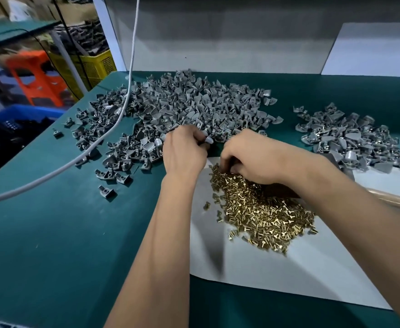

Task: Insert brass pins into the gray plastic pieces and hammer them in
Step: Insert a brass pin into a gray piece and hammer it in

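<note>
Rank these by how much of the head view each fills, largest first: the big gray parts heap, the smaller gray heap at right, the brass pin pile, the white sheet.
1. White sheet
2. Big gray parts heap; close to the sheet, so unsure
3. Smaller gray heap and brass pin pile: look alike

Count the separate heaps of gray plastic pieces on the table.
2. A large heap behind the left hand, and a smaller heap at the far right. Stray pieces lie around both.

Head view looks down, close, over the green table.
</note>
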